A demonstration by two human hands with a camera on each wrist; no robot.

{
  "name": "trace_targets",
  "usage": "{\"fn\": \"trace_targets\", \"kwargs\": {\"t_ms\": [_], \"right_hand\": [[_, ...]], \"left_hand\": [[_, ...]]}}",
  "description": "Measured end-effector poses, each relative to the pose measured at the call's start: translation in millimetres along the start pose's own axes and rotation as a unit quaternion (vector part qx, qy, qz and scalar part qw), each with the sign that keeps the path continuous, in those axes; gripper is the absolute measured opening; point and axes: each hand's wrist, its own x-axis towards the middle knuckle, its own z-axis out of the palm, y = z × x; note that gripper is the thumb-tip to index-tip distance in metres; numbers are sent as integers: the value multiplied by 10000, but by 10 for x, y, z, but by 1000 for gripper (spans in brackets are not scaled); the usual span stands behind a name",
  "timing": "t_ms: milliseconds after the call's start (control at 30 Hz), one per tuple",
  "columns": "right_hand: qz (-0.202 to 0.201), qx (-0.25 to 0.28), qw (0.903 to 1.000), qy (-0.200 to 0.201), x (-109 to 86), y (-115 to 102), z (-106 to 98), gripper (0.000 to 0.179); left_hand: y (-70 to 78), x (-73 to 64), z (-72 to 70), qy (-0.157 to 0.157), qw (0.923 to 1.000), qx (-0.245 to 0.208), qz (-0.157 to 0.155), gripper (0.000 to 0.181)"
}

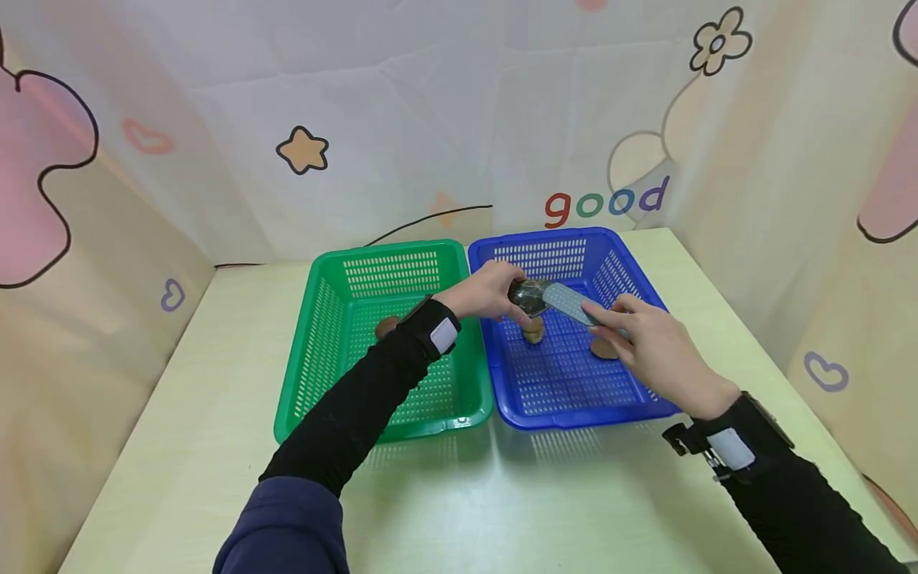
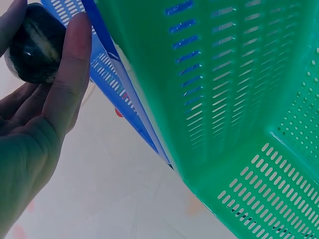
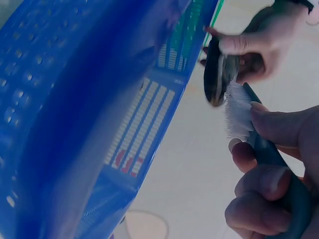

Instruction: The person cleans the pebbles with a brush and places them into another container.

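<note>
My left hand (image 1: 491, 291) grips a dark, glossy stone (image 1: 528, 297) with a pale streak, above the blue basket (image 1: 574, 420). In the left wrist view the fingers hold the stone (image 2: 37, 45) at its sides. My right hand (image 1: 656, 347) holds a grey-blue brush (image 1: 570, 303); its white bristles (image 3: 238, 112) face the stone and meet its edge in the right wrist view. Two brownish stones lie in the blue basket, one (image 1: 534, 331) under the left hand, the other (image 1: 604, 348) partly behind the right fingers.
A green basket (image 1: 290, 399) stands against the blue one's left side, with a brown stone (image 1: 387, 326) in it, partly hidden by my left wrist. Both rest on a pale table (image 1: 445, 510). A patterned curtain (image 1: 402, 104) hangs behind and at both sides.
</note>
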Motion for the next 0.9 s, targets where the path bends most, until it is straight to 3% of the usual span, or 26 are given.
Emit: {"fn": "trace_targets", "kwargs": {"t_ms": [267,533,900], "right_hand": [[-5,-89,9995,316,-71,130,-59,39],[125,32,9995,274,-120,176,-56,39],[215,86,9996,178,-143,193,-1,39]], "left_hand": [[6,-75,-52,375,9991,210,10,49],[10,-138,-134,855,9955,368,171,57],[35,-203,-207,1653,9861,-81,127,59]]}}
